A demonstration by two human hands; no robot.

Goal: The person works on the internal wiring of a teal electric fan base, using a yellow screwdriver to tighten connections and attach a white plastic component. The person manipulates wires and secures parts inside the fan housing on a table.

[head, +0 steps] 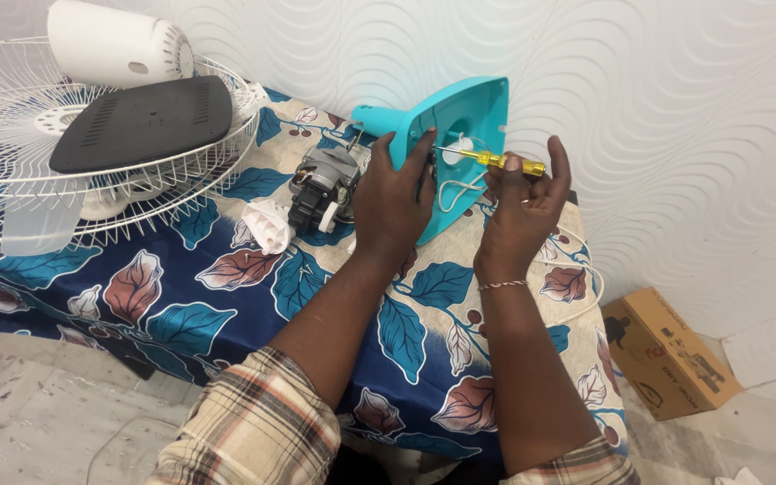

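turquoise fan base stands tipped on edge on our leaf-print tablecloth, beside the motor; our left hand clasps its rim; our right hand pinches a yellow screwdriver, tip at the underside.

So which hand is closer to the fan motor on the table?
Left. The left hand grips the turquoise base right beside the motor; the right hand holds the screwdriver farther away.

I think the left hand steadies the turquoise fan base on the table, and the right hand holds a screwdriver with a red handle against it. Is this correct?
Not quite: the handle is yellow, not red, as the head view shows. The left hand does steady the turquoise fan base on the table, and the right hand holds the screwdriver against it.
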